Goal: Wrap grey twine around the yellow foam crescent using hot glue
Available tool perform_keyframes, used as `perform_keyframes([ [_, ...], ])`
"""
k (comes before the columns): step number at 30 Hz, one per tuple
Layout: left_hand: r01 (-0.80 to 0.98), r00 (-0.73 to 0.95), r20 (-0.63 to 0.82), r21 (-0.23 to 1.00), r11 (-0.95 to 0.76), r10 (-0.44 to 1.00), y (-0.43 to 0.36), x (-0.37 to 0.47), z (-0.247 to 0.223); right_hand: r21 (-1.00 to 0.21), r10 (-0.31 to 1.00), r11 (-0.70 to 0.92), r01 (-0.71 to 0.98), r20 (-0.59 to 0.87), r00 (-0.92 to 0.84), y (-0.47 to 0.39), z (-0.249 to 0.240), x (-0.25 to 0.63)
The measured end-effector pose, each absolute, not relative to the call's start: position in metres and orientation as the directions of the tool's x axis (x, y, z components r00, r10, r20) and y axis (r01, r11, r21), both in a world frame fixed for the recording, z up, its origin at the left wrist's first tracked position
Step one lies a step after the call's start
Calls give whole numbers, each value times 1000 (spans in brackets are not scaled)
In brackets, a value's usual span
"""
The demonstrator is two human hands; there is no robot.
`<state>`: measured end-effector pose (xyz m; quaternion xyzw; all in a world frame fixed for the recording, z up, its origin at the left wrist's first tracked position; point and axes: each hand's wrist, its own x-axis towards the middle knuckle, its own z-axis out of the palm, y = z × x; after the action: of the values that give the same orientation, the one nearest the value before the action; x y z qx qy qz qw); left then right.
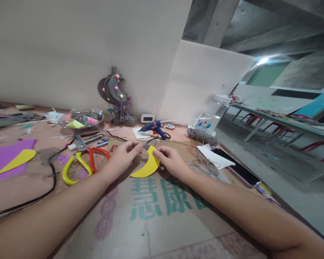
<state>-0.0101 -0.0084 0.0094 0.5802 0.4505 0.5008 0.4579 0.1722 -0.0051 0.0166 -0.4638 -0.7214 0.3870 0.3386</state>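
A yellow crescent-moon cutout [148,166] is held above the printed cardboard. My right hand [170,160] pinches its upper right edge between thumb and fingers. Close to the crescent's upper tip, my left hand [128,153] has thumb and fingertips drawn together. A small greyish bit shows between those fingertips and the tip, too blurred to name. Just beyond both hands lies a blue glue gun [154,128], its nozzle over a white paper scrap [140,133]. Scissors with one yellow and one red handle [78,167] rest left of my left forearm.
Purple sheet [5,154] with a yellow offcut [18,160] lies left, near a black cable [53,176]. Behind stand a bowl of pompoms [82,122], grey crescent ornaments [115,90] and a small clock [147,118]. Grey yarn [201,135] and a phone [239,169] lie right.
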Motion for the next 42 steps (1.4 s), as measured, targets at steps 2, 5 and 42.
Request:
perform_keyframes([
  [2, 169, 108, 190, 964, -206, 976, -9, -11, 11, -870, 928, 272, 412, 125, -350, -5, 16, 172],
  [5, 219, 121, 185, 953, -208, 975, -10, -13, 12, -869, 925, 271, 414, 116, -363, -6, 16, 172],
  [42, 465, 17, 431, 796, -389, 902, -18, -11, 16, -899, 935, 229, 373, 97, -341, -2, 14, 174],
])
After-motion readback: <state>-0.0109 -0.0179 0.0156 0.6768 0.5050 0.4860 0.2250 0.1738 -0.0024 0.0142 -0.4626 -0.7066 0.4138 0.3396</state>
